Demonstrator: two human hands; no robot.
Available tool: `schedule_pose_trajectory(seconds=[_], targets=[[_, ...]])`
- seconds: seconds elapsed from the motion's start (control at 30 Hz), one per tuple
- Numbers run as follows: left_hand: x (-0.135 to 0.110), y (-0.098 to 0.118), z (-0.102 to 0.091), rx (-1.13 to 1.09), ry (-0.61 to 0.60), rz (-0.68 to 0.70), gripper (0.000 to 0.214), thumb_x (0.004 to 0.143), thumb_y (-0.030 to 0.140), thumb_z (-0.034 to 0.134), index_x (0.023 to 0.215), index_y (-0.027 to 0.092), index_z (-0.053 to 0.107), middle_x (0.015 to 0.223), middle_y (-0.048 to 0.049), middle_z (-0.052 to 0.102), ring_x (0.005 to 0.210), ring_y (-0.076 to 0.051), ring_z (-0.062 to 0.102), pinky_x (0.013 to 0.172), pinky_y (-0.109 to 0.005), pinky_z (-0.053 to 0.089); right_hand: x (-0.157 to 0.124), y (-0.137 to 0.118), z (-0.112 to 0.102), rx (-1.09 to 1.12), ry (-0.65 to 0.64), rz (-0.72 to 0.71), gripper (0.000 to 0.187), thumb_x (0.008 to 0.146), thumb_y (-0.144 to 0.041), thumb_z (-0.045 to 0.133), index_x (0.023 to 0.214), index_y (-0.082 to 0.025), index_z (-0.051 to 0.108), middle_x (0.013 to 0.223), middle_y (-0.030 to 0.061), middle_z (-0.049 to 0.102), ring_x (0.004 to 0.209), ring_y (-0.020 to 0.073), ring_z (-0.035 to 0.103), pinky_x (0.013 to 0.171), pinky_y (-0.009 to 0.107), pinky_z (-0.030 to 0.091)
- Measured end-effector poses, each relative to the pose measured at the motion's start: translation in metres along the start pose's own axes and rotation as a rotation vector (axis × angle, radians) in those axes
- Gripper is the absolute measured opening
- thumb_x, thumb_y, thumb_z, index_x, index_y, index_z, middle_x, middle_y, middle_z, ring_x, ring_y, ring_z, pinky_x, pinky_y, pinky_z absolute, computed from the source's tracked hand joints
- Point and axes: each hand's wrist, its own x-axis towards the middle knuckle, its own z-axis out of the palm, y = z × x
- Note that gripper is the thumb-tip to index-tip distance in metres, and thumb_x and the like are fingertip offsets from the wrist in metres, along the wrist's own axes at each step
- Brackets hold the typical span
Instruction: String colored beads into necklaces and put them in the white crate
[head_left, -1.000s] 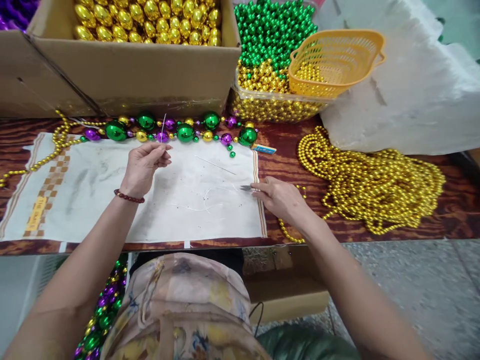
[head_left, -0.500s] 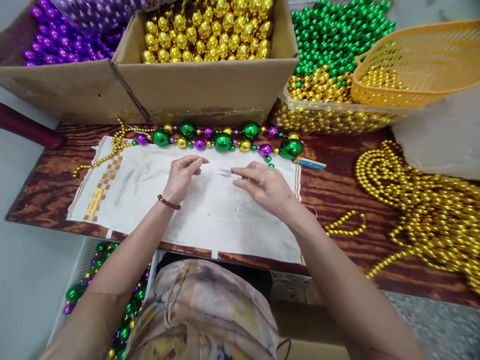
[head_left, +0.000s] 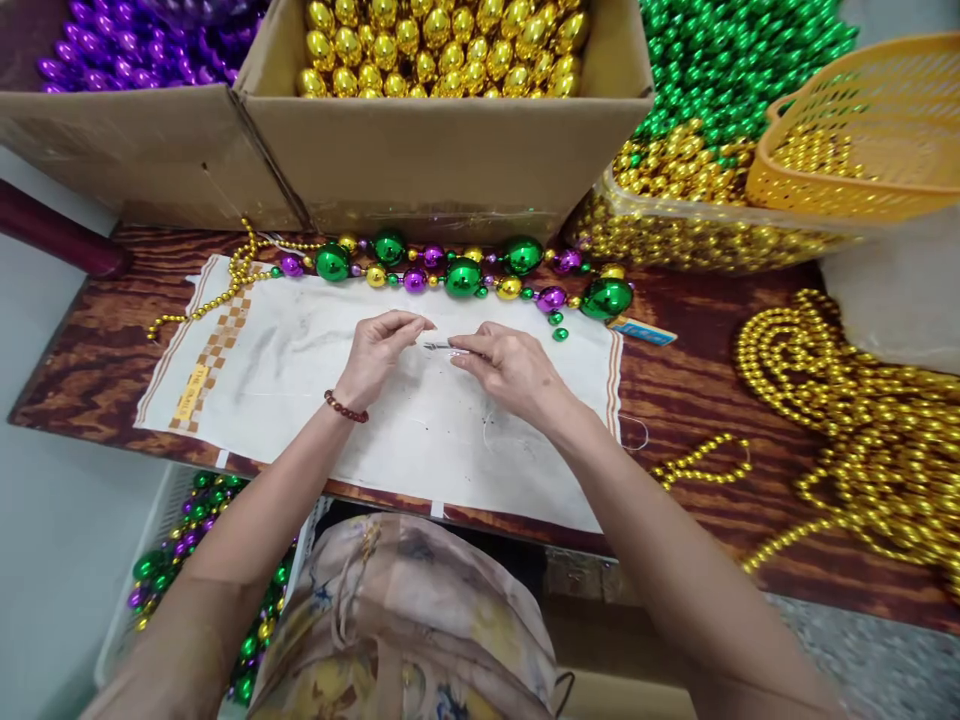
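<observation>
My right hand (head_left: pixel 504 366) is closed around small metal thread snips (head_left: pixel 442 347), their narrow blades pointing left and now looking pressed together. Just left of the blade tips, my left hand (head_left: pixel 381 348) pinches thumb and forefinger together; what lies between them is too fine to make out. Both hands are over a white cloth (head_left: pixel 285 370). Beyond them lies a strand of large green, purple and gold beads (head_left: pixel 463 277), with a thinner gold bead chain (head_left: pixel 244 268) at its left end. A thin pale thread (head_left: pixel 637 432) curls past the cloth's right edge.
A cardboard box of gold beads (head_left: pixel 450 160) and a box with purple beads (head_left: pixel 142 150) stand behind. At right are a clear bin of gold beads (head_left: pixel 712 235), an orange basket (head_left: pixel 862 195) and heaped gold chains (head_left: pixel 862 450). A blue-and-white tag (head_left: pixel 643 331) lies near the strand.
The snips' blades, apart before, have come together. My right hand has moved slightly left, closer to my left hand. The whole view has shifted a little.
</observation>
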Motion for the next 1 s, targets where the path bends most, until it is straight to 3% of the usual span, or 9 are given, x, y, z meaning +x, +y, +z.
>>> schedule_pose_trajectory(seconds=[0.17, 0.33, 0.53, 0.67, 0.83, 1.0], targets=[[-0.002, -0.002, 0.0, 0.005, -0.007, 0.01, 0.016, 0.077, 0.036, 0.075, 0.078, 0.021, 0.079, 0.085, -0.0044, 0.075, 0.072, -0.013, 0.057, 0.069, -0.026, 0.047, -0.002, 0.017, 0.002, 0.079, 0.033, 0.061, 0.029, 0.094, -0.025, 0.058, 0.116, -0.021, 0.076, 0.085, 0.0065, 0.065, 0.078, 0.0187, 0.059, 0.072, 0.03, 0.04], [-0.002, -0.002, 0.001, 0.005, -0.018, 0.024, 0.015, 0.077, 0.035, 0.074, 0.077, 0.02, 0.079, 0.085, -0.0046, 0.075, 0.072, -0.014, 0.058, 0.068, -0.026, 0.048, -0.011, 0.04, 0.0, 0.245, 0.007, -0.017, 0.031, 0.089, -0.03, 0.063, 0.116, -0.02, 0.076, 0.085, 0.0055, 0.064, 0.078, 0.0186, 0.06, 0.072, 0.03, 0.043], [-0.003, -0.002, 0.004, 0.045, -0.038, 0.056, 0.014, 0.08, 0.032, 0.072, 0.08, 0.02, 0.079, 0.085, -0.004, 0.074, 0.071, -0.013, 0.058, 0.069, -0.026, 0.047, -0.006, 0.023, 0.01, 0.25, 0.004, -0.045, 0.028, 0.09, -0.028, 0.061, 0.113, -0.023, 0.077, 0.083, 0.0047, 0.065, 0.078, 0.0185, 0.061, 0.073, 0.03, 0.043], [-0.004, -0.002, 0.002, 0.072, -0.037, 0.078, 0.013, 0.082, 0.031, 0.071, 0.08, 0.021, 0.079, 0.085, -0.0035, 0.074, 0.071, -0.013, 0.057, 0.068, -0.025, 0.047, -0.007, 0.025, 0.007, 0.104, 0.023, 0.015, 0.028, 0.092, -0.026, 0.056, 0.111, -0.021, 0.077, 0.091, 0.0068, 0.07, 0.084, 0.0208, 0.064, 0.077, 0.032, 0.045], [-0.014, 0.006, -0.007, -0.041, 0.041, 0.03, 0.011, 0.082, 0.031, 0.072, 0.082, 0.022, 0.079, 0.082, -0.0033, 0.073, 0.067, -0.011, 0.056, 0.068, -0.025, 0.049, -0.03, 0.075, -0.025, -0.255, 0.126, 0.201, 0.033, 0.094, -0.034, 0.055, 0.121, -0.023, 0.07, 0.111, 0.0091, 0.071, 0.098, 0.0261, 0.064, 0.076, 0.033, 0.045], [-0.036, 0.025, -0.005, -0.221, 0.036, -0.064, 0.01, 0.081, 0.029, 0.074, 0.083, 0.021, 0.079, 0.072, -0.0019, 0.067, 0.067, -0.01, 0.057, 0.067, -0.023, 0.05, -0.056, 0.111, -0.046, -0.596, 0.06, 0.303, 0.027, 0.093, -0.033, 0.059, 0.111, -0.018, 0.071, 0.111, 0.0139, 0.071, 0.103, 0.0316, 0.062, 0.078, 0.038, 0.044]])
